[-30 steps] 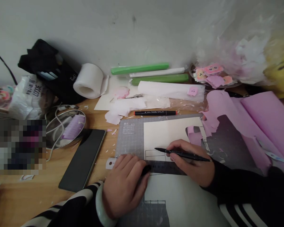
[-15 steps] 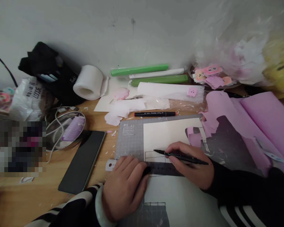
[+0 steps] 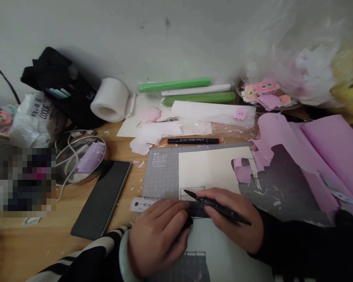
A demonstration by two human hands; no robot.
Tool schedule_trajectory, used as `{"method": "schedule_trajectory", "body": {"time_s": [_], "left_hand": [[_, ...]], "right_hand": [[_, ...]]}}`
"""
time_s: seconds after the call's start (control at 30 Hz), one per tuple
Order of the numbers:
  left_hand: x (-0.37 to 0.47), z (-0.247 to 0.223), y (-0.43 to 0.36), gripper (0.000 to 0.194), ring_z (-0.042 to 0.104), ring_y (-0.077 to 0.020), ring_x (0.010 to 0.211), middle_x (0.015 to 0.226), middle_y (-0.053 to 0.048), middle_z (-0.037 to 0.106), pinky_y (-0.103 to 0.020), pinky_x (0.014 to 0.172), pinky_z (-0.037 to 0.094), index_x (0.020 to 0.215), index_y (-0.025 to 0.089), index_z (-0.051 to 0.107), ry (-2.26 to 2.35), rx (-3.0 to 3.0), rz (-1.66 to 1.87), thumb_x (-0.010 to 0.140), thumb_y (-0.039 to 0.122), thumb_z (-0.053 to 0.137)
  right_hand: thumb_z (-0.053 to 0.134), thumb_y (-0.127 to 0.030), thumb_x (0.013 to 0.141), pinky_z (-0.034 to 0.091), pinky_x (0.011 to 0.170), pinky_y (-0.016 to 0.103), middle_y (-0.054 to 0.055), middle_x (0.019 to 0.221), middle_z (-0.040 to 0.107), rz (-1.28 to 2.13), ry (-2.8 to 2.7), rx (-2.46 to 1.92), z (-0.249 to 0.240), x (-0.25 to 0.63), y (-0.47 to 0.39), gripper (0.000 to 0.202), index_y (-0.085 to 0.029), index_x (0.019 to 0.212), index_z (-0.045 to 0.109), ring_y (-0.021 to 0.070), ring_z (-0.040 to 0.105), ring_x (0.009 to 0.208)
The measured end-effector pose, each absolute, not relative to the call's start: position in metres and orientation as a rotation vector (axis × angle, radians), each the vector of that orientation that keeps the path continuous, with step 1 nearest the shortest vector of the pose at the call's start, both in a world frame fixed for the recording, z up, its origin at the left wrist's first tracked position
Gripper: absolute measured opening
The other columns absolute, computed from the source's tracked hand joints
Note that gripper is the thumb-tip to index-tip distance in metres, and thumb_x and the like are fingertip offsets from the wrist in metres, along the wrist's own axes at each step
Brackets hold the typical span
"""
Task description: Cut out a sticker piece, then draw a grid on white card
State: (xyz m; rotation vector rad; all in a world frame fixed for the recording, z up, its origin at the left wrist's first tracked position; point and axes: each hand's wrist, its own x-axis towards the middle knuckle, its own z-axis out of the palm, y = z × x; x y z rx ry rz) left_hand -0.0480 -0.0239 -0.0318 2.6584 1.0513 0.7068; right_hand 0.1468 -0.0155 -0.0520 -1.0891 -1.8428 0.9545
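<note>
My left hand [image 3: 160, 235] is closed and presses a steel ruler [image 3: 138, 204] down across white paper [image 3: 206, 168]. A small black piece, perhaps a pen cap [image 3: 188, 222], pokes out between its thumb and fingers. In my right hand [image 3: 232, 215] a black marker pen [image 3: 220, 208] is pinched, slanting to the left. The pen's tip is over a thin rectangle drawn in black lines just above the ruler. Beneath the paper lies a grey cutting mat [image 3: 161, 176]. The ruler's middle is partly covered by my hands.
A phone [image 3: 102, 199] lies left of the mat, near a metal bowl [image 3: 105, 150] with a cable. Behind are a black marker [image 3: 194, 141], a white roll [image 3: 110, 100] and green rolls [image 3: 173, 84]. Pink paper [image 3: 332, 152] and scissors [image 3: 344, 197] lie at right.
My right hand has shifted left and slightly down, bringing the pen tip further left over the rectangle. My left hand has slid slightly right and down, and more of the ruler's end shows.
</note>
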Motion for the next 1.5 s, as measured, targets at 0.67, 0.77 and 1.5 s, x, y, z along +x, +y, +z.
{"method": "schedule_trajectory", "body": {"time_s": [0.67, 0.77, 1.5], "left_hand": [[-0.047, -0.031, -0.023, 0.013, 0.066, -0.0204, 0.075, 0.087, -0.008, 0.071, -0.032, 0.066, 0.057, 0.079, 0.013, 0.061, 1.046, 2.663, 0.73, 0.075, 0.013, 0.049], [-0.047, -0.03, -0.023, 0.014, 0.066, -0.0197, 0.074, 0.085, -0.007, 0.072, -0.031, 0.066, 0.056, 0.08, 0.013, 0.061, 1.046, 2.669, 0.734, 0.075, 0.013, 0.048], [-0.05, -0.044, -0.027, 0.015, 0.063, -0.019, 0.081, 0.092, -0.006, 0.07, -0.032, 0.073, 0.053, 0.085, 0.016, 0.059, 1.095, 2.564, 0.785, 0.077, 0.015, 0.047]], "right_hand": [[0.052, -0.013, 0.079, 0.045, 0.086, 0.02, 0.003, 0.098, 0.069, 0.943, -1.869, -1.062, -0.055, 0.147, -0.015, 0.026, -0.017, 0.103, 0.061, 0.0104, 0.061, 0.093], [0.052, -0.013, 0.079, 0.046, 0.085, 0.021, 0.003, 0.098, 0.069, 0.942, -1.874, -1.067, -0.053, 0.146, -0.014, 0.026, -0.017, 0.103, 0.06, 0.011, 0.061, 0.092], [0.051, -0.016, 0.08, 0.05, 0.081, 0.028, 0.004, 0.096, 0.07, 0.967, -1.836, -1.103, -0.054, 0.147, -0.014, 0.026, -0.021, 0.104, 0.06, 0.0158, 0.063, 0.09]]}}
